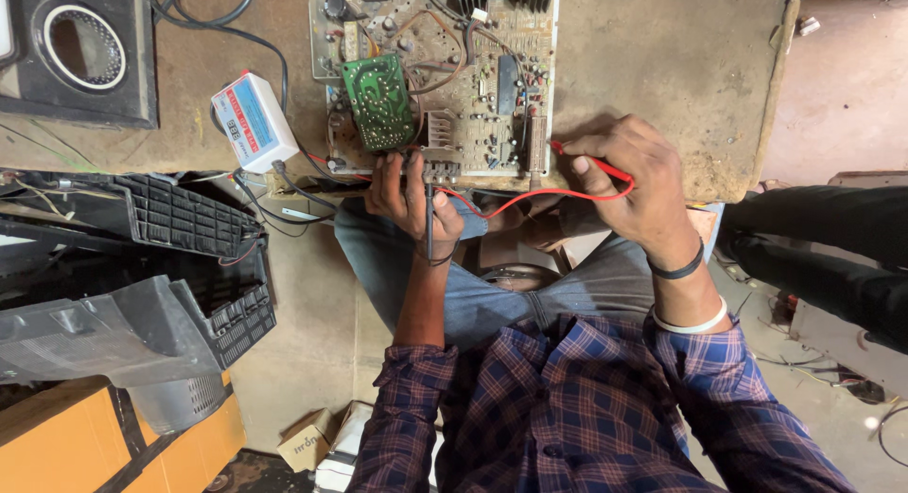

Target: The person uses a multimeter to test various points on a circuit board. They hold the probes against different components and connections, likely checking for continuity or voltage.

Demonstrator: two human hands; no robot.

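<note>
A large circuit board (473, 86) full of components lies on the worn table (662, 58), with a small green board (378, 100) standing on its left part. My left hand (411, 200) holds a black test probe (428, 219) at the board's near edge. My right hand (629, 176) grips a red test probe (586, 160), its tip pointing at the board's right near corner. A red lead (530, 198) loops between both hands.
A white and blue meter box (253, 119) with black cables sits left of the board. A speaker (80, 48) stands at the far left. Dark plastic television casings (142, 266) and cardboard boxes (85, 436) crowd the floor on the left. Another person's dark sleeve (823, 237) is at the right.
</note>
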